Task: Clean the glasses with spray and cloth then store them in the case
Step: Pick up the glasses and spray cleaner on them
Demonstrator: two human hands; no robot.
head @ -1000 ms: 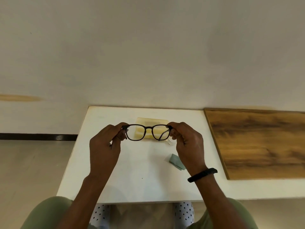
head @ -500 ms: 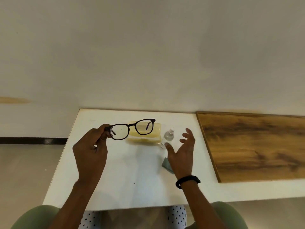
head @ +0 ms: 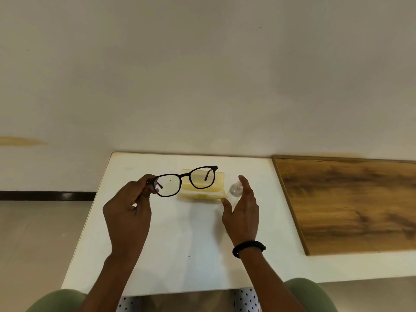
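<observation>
The left grip (head: 129,212) is closed on the glasses (head: 185,174). Its thumb and curled fingers pinch one outer corner of the dark frame, and the rest of the frame juts out to the right of that grip, lifted off the white surface (head: 180,244). A one-corner hold lets the frame swing, so I would keep the pinch firm at the hinge and off the lens, and turn the lens faces toward the other hand.

Beyond the free lens, a pale yellow case (head: 202,195) lies on the surface. I cannot tell whether its lid is latched.

Just right of the case, and just ahead of the right grip (head: 243,212), stands a small clear spray bottle (head: 235,190). That grip is open and holds nothing. Its thumb is spread and its fingers are straight on either side of the bottle. Whether they touch it yet is unclear.

The step looks like fetching the spray. The bottle seems light and easy to tip, so close round its body from both sides and do not push it against the case. Leave the top free for a forefinger and check which way the nozzle points before lifting. A light mist on each lens should do.

No cloth shows plainly.
</observation>
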